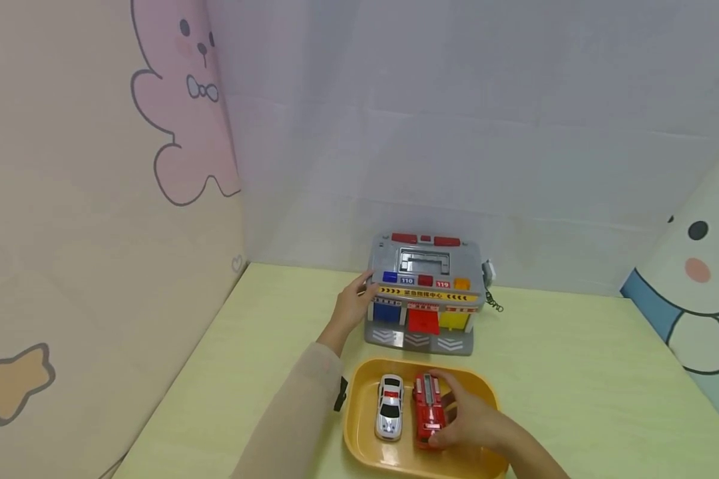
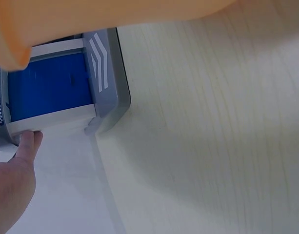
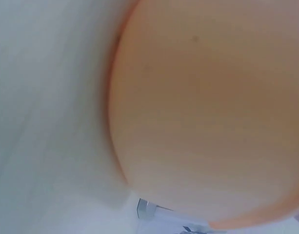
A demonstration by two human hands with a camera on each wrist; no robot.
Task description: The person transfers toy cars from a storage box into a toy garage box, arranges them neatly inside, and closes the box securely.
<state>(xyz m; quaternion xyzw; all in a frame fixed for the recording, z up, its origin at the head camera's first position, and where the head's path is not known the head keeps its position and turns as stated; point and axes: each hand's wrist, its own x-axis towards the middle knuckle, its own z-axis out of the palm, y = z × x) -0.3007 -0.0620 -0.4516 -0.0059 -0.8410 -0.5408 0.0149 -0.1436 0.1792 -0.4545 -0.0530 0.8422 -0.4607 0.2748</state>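
Note:
My left hand (image 1: 350,306) is at the left side of a grey toy garage (image 1: 389,256), its fingers on the side edge. In the left wrist view, straight fingers (image 2: 29,146) touch the wall beside the blue door (image 2: 51,87). The garage's red door (image 1: 423,322) tilts outward, between the blue and yellow ones. My right hand (image 1: 467,416) grips a red toy fire truck (image 1: 428,406) in the yellow tray (image 1: 359,372), fingers at its far end and thumb near its front. A white toy police car (image 1: 389,406) lies left of it. A blurred close surface hides the truck in the right wrist view.
A grey handset with a coiled cord (image 1: 492,299) hangs on the garage's right side. Behind the garage rises a pale wall covering (image 1: 455,146). Another printed covering (image 1: 96,199) stands on the left. The pale yellow tabletop (image 1: 575,372) extends right of the tray.

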